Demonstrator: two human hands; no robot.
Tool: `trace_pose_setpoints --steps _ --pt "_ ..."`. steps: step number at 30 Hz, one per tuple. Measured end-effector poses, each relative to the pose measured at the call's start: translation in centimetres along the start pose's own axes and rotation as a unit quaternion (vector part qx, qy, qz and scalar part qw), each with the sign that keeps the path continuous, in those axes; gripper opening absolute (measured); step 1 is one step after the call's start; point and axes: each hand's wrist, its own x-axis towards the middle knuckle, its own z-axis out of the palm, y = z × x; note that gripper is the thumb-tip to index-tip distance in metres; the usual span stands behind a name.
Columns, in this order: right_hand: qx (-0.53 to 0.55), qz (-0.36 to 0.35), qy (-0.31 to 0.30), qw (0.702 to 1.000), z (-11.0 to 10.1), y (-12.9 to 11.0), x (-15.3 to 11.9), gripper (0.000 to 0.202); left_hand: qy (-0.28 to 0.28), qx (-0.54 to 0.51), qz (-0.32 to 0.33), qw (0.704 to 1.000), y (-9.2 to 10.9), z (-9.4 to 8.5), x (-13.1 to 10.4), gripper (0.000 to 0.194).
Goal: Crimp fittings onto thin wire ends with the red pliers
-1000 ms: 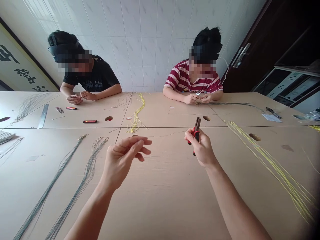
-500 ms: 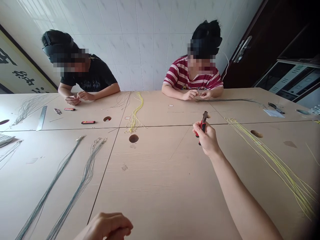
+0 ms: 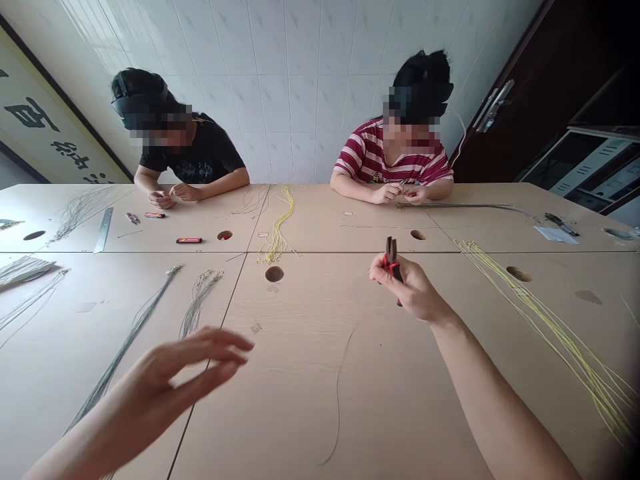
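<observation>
Holding red-handled pliers [image 3: 396,269] nose-up, my right fingers [image 3: 390,281] are curled around them; my left fingers [image 3: 225,339] stand parted, holding nothing visible. A thin strand [image 3: 338,387] runs between the two; its upper end is too faint to trace. Judgement: a light pinch near its end, pliers steady, should avoid kinks.

Office-like workroom: file binders [image 3: 591,171], upper right; framed calligraphy [image 3: 55,140], upper left; red-handled pliers [image 3: 392,251], centre; yellow cords [image 3: 551,333], right, on joined tabletops [image 3: 295,413].
</observation>
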Motion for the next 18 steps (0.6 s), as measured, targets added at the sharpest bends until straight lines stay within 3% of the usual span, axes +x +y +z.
trace_pose_setpoints --steps 1,4,7,11,15,18 --pt "0.004 -0.01 -0.036 0.999 0.3 -0.8 -0.3 0.025 -0.039 -0.005 0.015 0.999 1.1 0.6 1.8 0.017" --pt "0.029 -0.025 -0.104 0.994 1.2 -2.6 -0.7 0.026 -0.043 -0.095 0.011 0.994 3.6 3.4 6.2 0.024" --pt "0.043 -0.025 -0.139 0.989 1.7 -3.6 -0.9 0.024 -0.055 -0.201 -0.022 0.978 4.5 6.6 8.5 0.023" --pt "0.046 -0.032 -0.162 0.985 2.1 -4.0 -0.9 0.021 -0.114 -0.287 -0.053 0.95 4.4 8.9 9.5 0.023" --pt "0.036 -0.044 -0.184 0.981 2.4 -4.1 -0.7 0.02 -0.167 -0.36 -0.073 0.915 4.3 9.4 9.6 0.037" --pt "0.03 -0.049 -0.197 0.979 2.7 -4.2 -0.5 0.02 -0.19 -0.389 -0.08 0.898 4.2 9.5 9.7 0.036"
